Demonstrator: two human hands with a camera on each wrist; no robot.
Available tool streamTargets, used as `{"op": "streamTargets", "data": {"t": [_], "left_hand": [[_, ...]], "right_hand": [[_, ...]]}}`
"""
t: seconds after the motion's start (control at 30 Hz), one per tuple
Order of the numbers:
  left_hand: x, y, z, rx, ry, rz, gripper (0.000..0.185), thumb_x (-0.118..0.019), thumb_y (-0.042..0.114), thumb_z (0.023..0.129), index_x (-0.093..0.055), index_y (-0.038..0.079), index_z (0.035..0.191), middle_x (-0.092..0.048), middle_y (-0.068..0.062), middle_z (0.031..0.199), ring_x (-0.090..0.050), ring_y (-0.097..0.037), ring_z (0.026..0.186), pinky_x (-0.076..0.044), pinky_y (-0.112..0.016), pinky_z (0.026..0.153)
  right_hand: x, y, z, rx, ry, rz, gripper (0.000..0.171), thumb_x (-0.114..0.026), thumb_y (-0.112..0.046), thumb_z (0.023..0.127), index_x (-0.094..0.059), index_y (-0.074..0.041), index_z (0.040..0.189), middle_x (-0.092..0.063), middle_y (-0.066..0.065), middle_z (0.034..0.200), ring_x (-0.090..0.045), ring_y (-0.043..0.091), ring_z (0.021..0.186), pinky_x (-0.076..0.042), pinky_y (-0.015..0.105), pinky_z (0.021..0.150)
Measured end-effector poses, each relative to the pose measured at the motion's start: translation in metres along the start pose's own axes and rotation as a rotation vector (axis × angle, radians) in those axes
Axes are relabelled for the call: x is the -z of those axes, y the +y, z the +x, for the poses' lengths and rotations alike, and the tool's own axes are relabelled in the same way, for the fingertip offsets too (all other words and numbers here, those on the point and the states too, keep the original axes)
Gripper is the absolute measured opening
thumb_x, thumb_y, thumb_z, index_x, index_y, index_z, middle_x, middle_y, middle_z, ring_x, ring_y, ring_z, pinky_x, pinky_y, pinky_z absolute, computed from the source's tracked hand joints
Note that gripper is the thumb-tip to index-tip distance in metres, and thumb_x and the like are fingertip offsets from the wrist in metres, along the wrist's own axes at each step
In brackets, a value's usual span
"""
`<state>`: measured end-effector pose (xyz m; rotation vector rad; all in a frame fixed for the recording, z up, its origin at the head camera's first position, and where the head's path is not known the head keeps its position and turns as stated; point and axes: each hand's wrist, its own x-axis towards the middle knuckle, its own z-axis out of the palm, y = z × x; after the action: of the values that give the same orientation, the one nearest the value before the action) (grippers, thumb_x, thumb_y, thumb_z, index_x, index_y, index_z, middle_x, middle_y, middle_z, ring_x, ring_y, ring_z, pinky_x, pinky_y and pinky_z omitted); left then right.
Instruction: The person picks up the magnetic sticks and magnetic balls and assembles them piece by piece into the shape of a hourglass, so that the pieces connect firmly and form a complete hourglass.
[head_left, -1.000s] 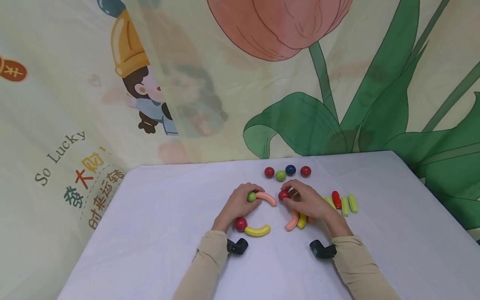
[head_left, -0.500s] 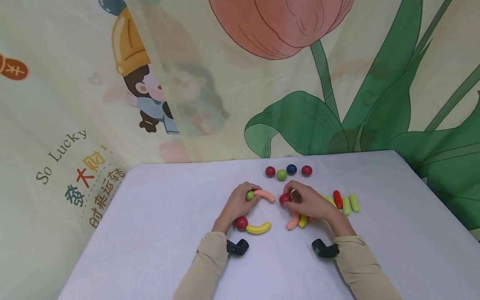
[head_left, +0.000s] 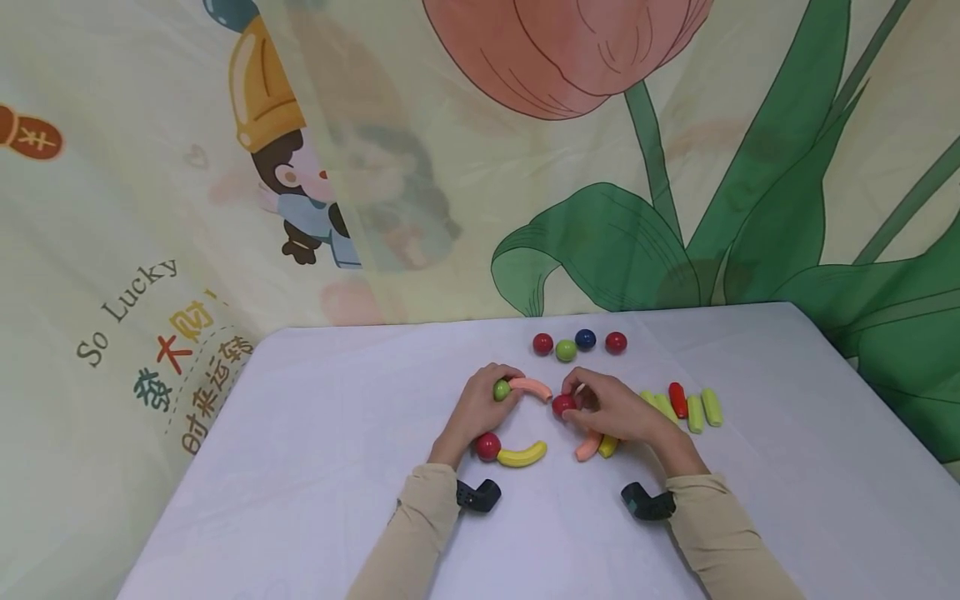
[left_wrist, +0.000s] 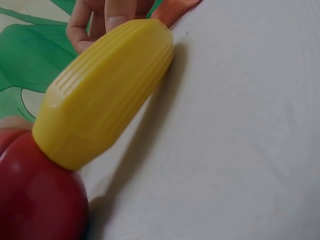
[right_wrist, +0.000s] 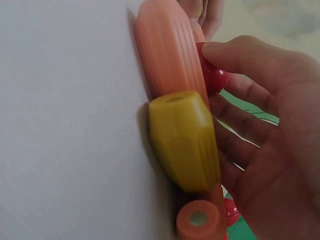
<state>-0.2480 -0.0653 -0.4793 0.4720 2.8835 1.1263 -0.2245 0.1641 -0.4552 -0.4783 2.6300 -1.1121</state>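
Note:
My left hand (head_left: 504, 385) grips a green ball (head_left: 502, 389) against the left end of a pink curved piece (head_left: 534, 387) on the white table (head_left: 337, 433). My right hand (head_left: 572, 400) pinches a red ball (head_left: 563, 406) (right_wrist: 215, 76) just right of that piece. Under the right palm lie a pink curved piece (head_left: 588, 446) (right_wrist: 170, 55) and a yellow piece (head_left: 608, 447) (right_wrist: 185, 140). Near the left wrist, a second red ball (head_left: 487, 446) (left_wrist: 40, 195) touches a yellow curved piece (head_left: 522, 455) (left_wrist: 105, 92).
Red, green and blue balls (head_left: 566, 350) lie in a row at the back. Green and red straight sticks (head_left: 694, 412) lie to the right of my right hand. An orange tube (right_wrist: 200, 220) sits by my palm. A printed cloth backdrop (head_left: 225, 208) hangs behind the table.
My right hand has brought the red ball a little nearer and to the left, closer to the pink curve's right end. The left hand has stayed put.

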Motion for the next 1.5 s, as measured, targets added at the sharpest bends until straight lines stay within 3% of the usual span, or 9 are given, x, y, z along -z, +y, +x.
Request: {"op": "streamTargets", "data": {"t": [0.4, 0.93, 1.1, 1.27, 1.37, 1.5], "left_hand": [[0.001, 0.002, 0.0, 0.009, -0.002, -0.006, 0.027, -0.064, 0.023, 0.089, -0.063, 0.018, 0.116, -0.062, -0.001, 0.107, -0.053, -0.017, 0.097, -0.045, -0.036, 0.094], [0.003, 0.005, 0.0, 0.006, -0.022, -0.005, 0.028, -0.064, 0.023, 0.09, -0.062, 0.019, 0.117, -0.061, -0.001, 0.109, -0.053, -0.016, 0.099, -0.045, -0.037, 0.096], [0.011, 0.011, -0.003, -0.039, 0.002, 0.067, 0.029, -0.062, 0.024, 0.09, -0.061, 0.021, 0.119, -0.058, -0.002, 0.114, -0.053, -0.018, 0.105, -0.045, -0.038, 0.095], [0.023, 0.025, -0.008, -0.15, 0.034, 0.11, 0.023, -0.062, 0.024, 0.091, -0.063, 0.022, 0.114, -0.059, 0.002, 0.108, -0.054, -0.016, 0.098, -0.047, -0.031, 0.086], [0.03, 0.035, -0.012, -0.219, -0.057, 0.09, 0.016, -0.062, 0.023, 0.091, -0.064, 0.021, 0.107, -0.06, 0.006, 0.096, -0.054, -0.012, 0.087, -0.047, -0.024, 0.076], [0.037, 0.046, -0.017, -0.264, -0.281, 0.119, 0.005, -0.063, 0.025, 0.091, -0.064, 0.021, 0.094, -0.057, 0.009, 0.081, -0.052, -0.008, 0.075, -0.043, -0.019, 0.065]], "right_hand": [[-0.005, -0.001, 0.001, 0.047, -0.001, 0.001, 0.028, -0.072, -0.019, 0.082, -0.054, -0.018, 0.104, -0.06, -0.002, 0.099, -0.055, 0.015, 0.09, -0.05, 0.026, 0.076], [-0.008, -0.007, 0.002, -0.012, 0.003, -0.004, 0.028, -0.07, -0.027, 0.085, -0.054, -0.023, 0.107, -0.059, -0.004, 0.099, -0.055, 0.015, 0.089, -0.049, 0.026, 0.074], [-0.009, -0.006, 0.002, 0.006, -0.006, -0.015, 0.033, -0.066, -0.027, 0.088, -0.054, -0.024, 0.118, -0.059, -0.003, 0.106, -0.055, 0.015, 0.095, -0.05, 0.031, 0.082], [-0.009, -0.007, 0.001, 0.026, -0.041, -0.038, 0.039, -0.066, -0.021, 0.087, -0.052, -0.023, 0.123, -0.058, -0.003, 0.112, -0.054, 0.017, 0.102, -0.05, 0.036, 0.088], [-0.008, -0.008, 0.001, 0.042, -0.056, -0.031, 0.037, -0.065, -0.018, 0.087, -0.053, -0.023, 0.121, -0.058, -0.004, 0.113, -0.053, 0.016, 0.101, -0.049, 0.036, 0.089], [-0.007, -0.007, 0.0, 0.065, -0.071, -0.019, 0.034, -0.063, -0.014, 0.087, -0.053, -0.022, 0.118, -0.058, -0.005, 0.108, -0.052, 0.016, 0.097, -0.047, 0.033, 0.087]]}}
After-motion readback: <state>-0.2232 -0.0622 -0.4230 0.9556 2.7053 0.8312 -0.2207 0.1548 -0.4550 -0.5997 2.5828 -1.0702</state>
